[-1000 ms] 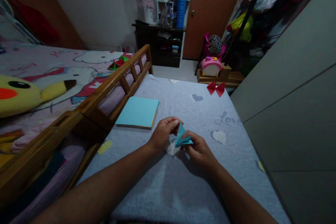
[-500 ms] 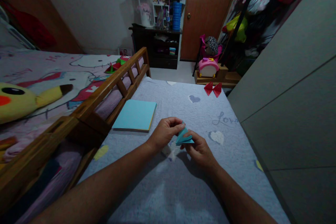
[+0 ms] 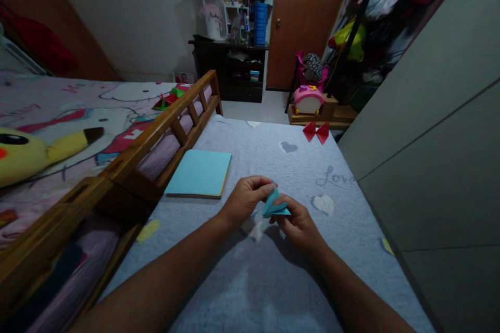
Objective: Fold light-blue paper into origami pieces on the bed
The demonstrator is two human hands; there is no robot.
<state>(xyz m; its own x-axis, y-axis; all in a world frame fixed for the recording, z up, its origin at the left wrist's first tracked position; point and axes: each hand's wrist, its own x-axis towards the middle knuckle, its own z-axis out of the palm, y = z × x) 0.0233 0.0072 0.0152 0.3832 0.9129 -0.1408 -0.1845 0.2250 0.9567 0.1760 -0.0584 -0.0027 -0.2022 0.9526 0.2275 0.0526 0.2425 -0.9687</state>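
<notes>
A small folded piece of blue origami paper (image 3: 274, 207) is held between both hands, just above the bed. My left hand (image 3: 250, 196) pinches its upper corner between thumb and fingers. Gripping its right side is my right hand (image 3: 297, 222), with the thumb underneath and a finger along a fold. Some of the paper is hidden behind the fingers. Left of my hands lies a square stack of origami paper (image 3: 201, 173) with a light blue sheet on top.
Two red folded paper pieces (image 3: 316, 132) rest at the bed's far right corner. A wooden rail (image 3: 156, 135) runs along the left, with a yellow plush toy (image 3: 50, 148) on the bed beyond. Light cabinet panels (image 3: 433, 166) stand on the right.
The folded paper has opened slightly between my fingers. Both hands keep nearly the same place and grip, and the camera view has shifted a little.
</notes>
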